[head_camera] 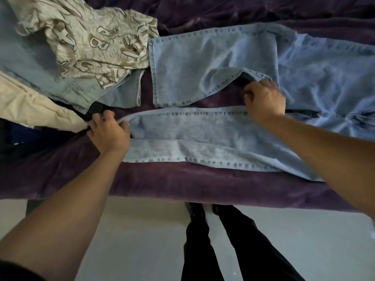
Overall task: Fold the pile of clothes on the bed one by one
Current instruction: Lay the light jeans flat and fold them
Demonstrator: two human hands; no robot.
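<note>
A pair of light blue jeans point(213, 63) lies spread across the purple bed, its two legs pointing left and the waist off to the right. My left hand point(108, 130) grips the hem end of the near leg point(203, 138). My right hand point(263, 100) pinches the upper seam of that same near leg, close to the crotch, fingers curled round the fabric. The far leg lies flat behind my hands. A pile of other clothes sits at the upper left.
The pile holds a beige patterned shirt point(91, 37), another pale denim garment point(30, 63) and a cream garment point(26, 104). The purple blanket point(182, 183) covers the bed to its near edge. Below it are a pale floor point(142, 240) and my dark-trousered legs point(203, 240).
</note>
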